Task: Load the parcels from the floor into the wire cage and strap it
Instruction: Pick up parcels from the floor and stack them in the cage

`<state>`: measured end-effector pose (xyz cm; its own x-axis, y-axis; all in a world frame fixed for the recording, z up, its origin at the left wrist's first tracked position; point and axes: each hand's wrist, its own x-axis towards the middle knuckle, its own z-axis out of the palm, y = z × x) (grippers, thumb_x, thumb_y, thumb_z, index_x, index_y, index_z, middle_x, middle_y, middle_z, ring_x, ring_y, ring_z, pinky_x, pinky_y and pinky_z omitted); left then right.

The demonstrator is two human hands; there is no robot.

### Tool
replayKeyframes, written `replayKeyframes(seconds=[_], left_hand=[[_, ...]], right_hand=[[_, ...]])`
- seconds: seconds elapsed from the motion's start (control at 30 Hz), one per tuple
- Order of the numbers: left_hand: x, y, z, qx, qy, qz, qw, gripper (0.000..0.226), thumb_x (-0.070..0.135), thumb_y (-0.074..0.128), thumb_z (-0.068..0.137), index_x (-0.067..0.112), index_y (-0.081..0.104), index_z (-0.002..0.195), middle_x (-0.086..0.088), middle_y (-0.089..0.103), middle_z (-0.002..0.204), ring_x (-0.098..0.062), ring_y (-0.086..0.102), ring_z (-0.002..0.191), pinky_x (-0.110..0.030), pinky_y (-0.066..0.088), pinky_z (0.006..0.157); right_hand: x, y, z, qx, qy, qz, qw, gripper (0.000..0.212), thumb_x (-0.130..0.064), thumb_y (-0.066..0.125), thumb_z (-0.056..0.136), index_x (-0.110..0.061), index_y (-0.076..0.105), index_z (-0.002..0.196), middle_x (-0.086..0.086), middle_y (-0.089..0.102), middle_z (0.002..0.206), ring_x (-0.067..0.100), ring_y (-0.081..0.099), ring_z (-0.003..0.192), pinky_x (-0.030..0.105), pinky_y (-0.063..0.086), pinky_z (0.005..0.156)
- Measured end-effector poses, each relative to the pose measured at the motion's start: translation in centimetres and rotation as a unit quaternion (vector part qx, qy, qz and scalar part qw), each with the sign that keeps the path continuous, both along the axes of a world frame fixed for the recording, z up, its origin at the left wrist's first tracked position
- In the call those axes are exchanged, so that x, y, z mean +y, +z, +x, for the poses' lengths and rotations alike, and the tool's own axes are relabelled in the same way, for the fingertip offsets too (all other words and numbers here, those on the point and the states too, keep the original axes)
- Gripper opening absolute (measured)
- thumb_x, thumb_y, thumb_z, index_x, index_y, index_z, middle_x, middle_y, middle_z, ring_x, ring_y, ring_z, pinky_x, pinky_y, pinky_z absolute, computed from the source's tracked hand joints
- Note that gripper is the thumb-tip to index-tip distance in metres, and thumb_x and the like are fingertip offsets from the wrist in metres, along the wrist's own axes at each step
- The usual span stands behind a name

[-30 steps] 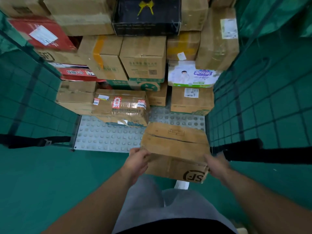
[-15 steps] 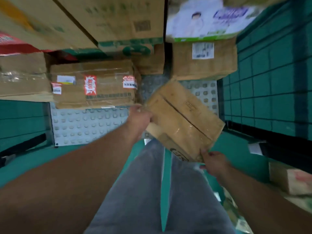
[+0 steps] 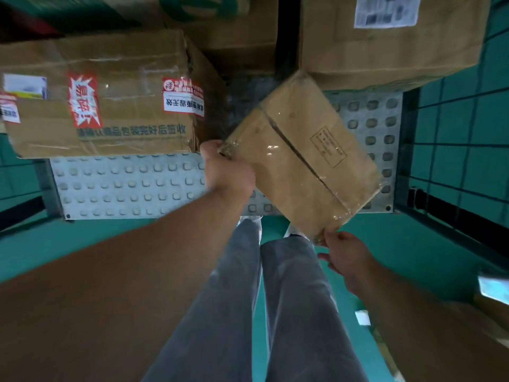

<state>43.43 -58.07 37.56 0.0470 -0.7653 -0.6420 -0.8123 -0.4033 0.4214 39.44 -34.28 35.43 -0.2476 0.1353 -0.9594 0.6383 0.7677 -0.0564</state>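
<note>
I hold a flat brown taped cardboard box [image 3: 303,158], turned diagonally, over the front of the cage's studded metal floor [image 3: 124,186]. My left hand [image 3: 228,169] grips its far-left corner. My right hand [image 3: 344,255] pinches its near corner from below. A bare gap of cage floor lies behind the box, between a large taped carton with red stickers [image 3: 110,97] on the left and a labelled carton [image 3: 385,37] on the right. The cage's right wire wall [image 3: 462,139] stands close beside the box.
More cartons [image 3: 220,20] are stacked at the back of the cage. A black strap [image 3: 451,210] hangs along the right wall's lower rail. My legs stand at the cage's front edge on the green floor. A parcel [image 3: 493,288] lies at the far right.
I have leaned in closer to the cage. The box has gone forward over the metal floor, still turned diagonally, with both hands keeping their hold.
</note>
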Motion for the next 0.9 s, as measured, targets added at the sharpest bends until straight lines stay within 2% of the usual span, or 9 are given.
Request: replayKeyframes(seconds=[0.1, 0.27, 0.33, 0.43, 0.5, 0.53, 0.63, 0.77, 0.9], left_hand=[[-0.1, 0.1, 0.2, -0.011, -0.001, 0.003, 1.000, 0.030, 0.020, 0.047, 0.101, 0.021, 0.045, 0.131, -0.001, 0.057, 0.097, -0.024, 0.058, 0.086, -0.031, 0.041, 0.065], [-1.9, -1.0, -2.2, 0.003, 0.005, 0.050, 0.999, 0.053, 0.017, 0.045, 0.102, 0.028, 0.033, 0.152, -0.007, 0.056, 0.128, -0.027, 0.058, 0.114, -0.038, 0.047, 0.086], [-2.4, -1.5, -3.0, 0.001, 0.007, 0.048, 0.999, 0.063, 0.015, 0.048, 0.101, 0.027, 0.023, 0.158, -0.008, 0.052, 0.136, -0.025, 0.058, 0.111, -0.037, 0.046, 0.092], [-2.2, -1.8, -3.7, -0.003, 0.021, 0.076, 0.997, 0.064, 0.026, 0.046, 0.104, 0.038, 0.015, 0.159, -0.008, 0.047, 0.133, -0.021, 0.053, 0.092, -0.034, 0.041, 0.083], [-1.7, -2.4, -3.7, -0.003, 0.022, 0.061, 0.998, 0.067, 0.025, 0.051, 0.100, 0.038, 0.019, 0.157, -0.010, 0.046, 0.141, -0.027, 0.056, 0.104, -0.034, 0.042, 0.082], [-1.6, -2.6, -3.6, 0.002, 0.024, 0.051, 0.998, 0.069, 0.025, 0.053, 0.096, 0.036, 0.021, 0.156, -0.011, 0.046, 0.142, -0.030, 0.057, 0.110, -0.035, 0.044, 0.082], [-1.7, -2.7, -3.7, 0.024, 0.049, 0.047, 0.997, 0.074, 0.024, 0.056, 0.091, 0.033, 0.022, 0.156, -0.011, 0.044, 0.143, -0.031, 0.055, 0.115, -0.038, 0.049, 0.089], [-2.8, -3.0, -4.4, 0.008, -0.001, 0.052, 0.999, 0.076, 0.021, 0.056, 0.091, 0.031, 0.020, 0.157, -0.012, 0.036, 0.151, -0.025, 0.046, 0.110, -0.035, 0.041, 0.087], [-3.9, -2.8, -6.4, -0.021, -0.007, 0.070, 0.997, 0.080, 0.032, 0.061, 0.087, 0.032, 0.019, 0.155, -0.015, 0.028, 0.152, -0.037, 0.045, 0.125, -0.043, 0.046, 0.097]], right_hand=[[-0.5, 0.3, -2.1, -0.030, 0.036, -0.005, 0.999, 0.026, -0.043, 0.049, 0.106, -0.022, 0.060, 0.095, 0.001, 0.073, 0.108, 0.017, 0.071, 0.084, 0.034, 0.054, 0.075], [-3.2, 1.8, -4.8, -0.171, 0.158, -0.030, 0.972, 0.040, -0.048, 0.042, 0.108, -0.017, 0.067, 0.110, -0.005, 0.072, 0.112, 0.017, 0.065, 0.103, 0.037, 0.049, 0.089], [-3.5, 1.7, -5.3, -0.197, 0.214, -0.016, 0.957, 0.042, -0.052, 0.043, 0.106, -0.017, 0.065, 0.112, -0.002, 0.071, 0.113, 0.020, 0.065, 0.105, 0.040, 0.047, 0.091], [-3.4, 0.3, -6.7, -0.029, 0.176, 0.043, 0.983, 0.056, -0.046, 0.063, 0.096, -0.013, 0.044, 0.137, 0.013, 0.060, 0.131, 0.032, 0.061, 0.115, 0.040, 0.048, 0.087], [-3.2, -0.4, -8.6, 0.112, 0.140, 0.035, 0.983, 0.088, -0.048, 0.071, 0.086, -0.025, 0.018, 0.153, 0.011, 0.050, 0.142, 0.038, 0.060, 0.116, 0.045, 0.052, 0.093], [-3.2, -0.8, -9.5, 0.124, 0.145, 0.004, 0.982, 0.090, -0.055, 0.070, 0.082, -0.038, 0.016, 0.152, 0.005, 0.052, 0.140, 0.037, 0.063, 0.112, 0.049, 0.054, 0.094], [-4.1, -1.8, -10.9, 0.079, 0.161, -0.047, 0.983, 0.066, -0.065, 0.058, 0.089, -0.036, 0.036, 0.144, 0.000, 0.063, 0.127, 0.030, 0.067, 0.104, 0.056, 0.057, 0.093], [-4.9, -2.5, -10.8, 0.053, 0.087, -0.024, 0.995, 0.046, -0.050, 0.047, 0.105, -0.028, 0.040, 0.144, 0.009, 0.063, 0.127, 0.031, 0.067, 0.108, 0.053, 0.056, 0.097], [-4.8, -3.2, -7.8, 0.035, 0.004, -0.023, 0.999, 0.041, -0.045, 0.049, 0.106, -0.023, 0.043, 0.141, 0.011, 0.063, 0.125, 0.027, 0.071, 0.098, 0.038, 0.058, 0.078]])
